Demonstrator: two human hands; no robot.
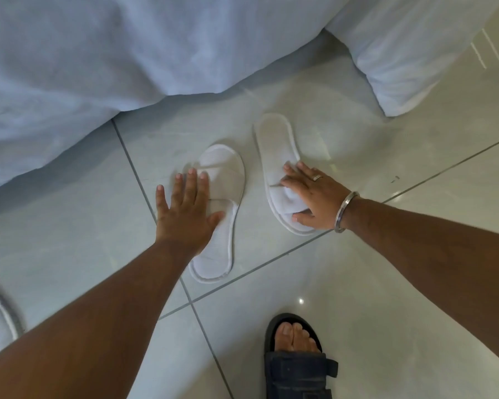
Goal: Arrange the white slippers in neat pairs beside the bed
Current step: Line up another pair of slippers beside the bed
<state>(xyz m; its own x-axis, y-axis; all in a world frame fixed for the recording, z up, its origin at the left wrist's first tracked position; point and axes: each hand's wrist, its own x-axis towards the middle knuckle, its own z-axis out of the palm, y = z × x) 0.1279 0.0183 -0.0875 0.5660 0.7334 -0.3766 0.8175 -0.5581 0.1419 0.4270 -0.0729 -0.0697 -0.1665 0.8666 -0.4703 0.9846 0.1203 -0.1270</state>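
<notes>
Two white slippers lie on the tiled floor beside the bed. The left slipper has its strap end toward the bed and its heel toward me. The right slipper points the other way, heel toward the bed. My left hand lies flat with fingers spread on the left slipper's strap and left edge. My right hand, with a ring and a metal bangle, grips the strap of the right slipper, thumb at its toe end. A hand's width of floor separates the slippers.
White bed linen hangs down to the floor at the upper left. A white pillow or duvet corner rests on the floor at the upper right. Part of another white slipper shows at the left edge. My foot in a dark sandal stands at the bottom.
</notes>
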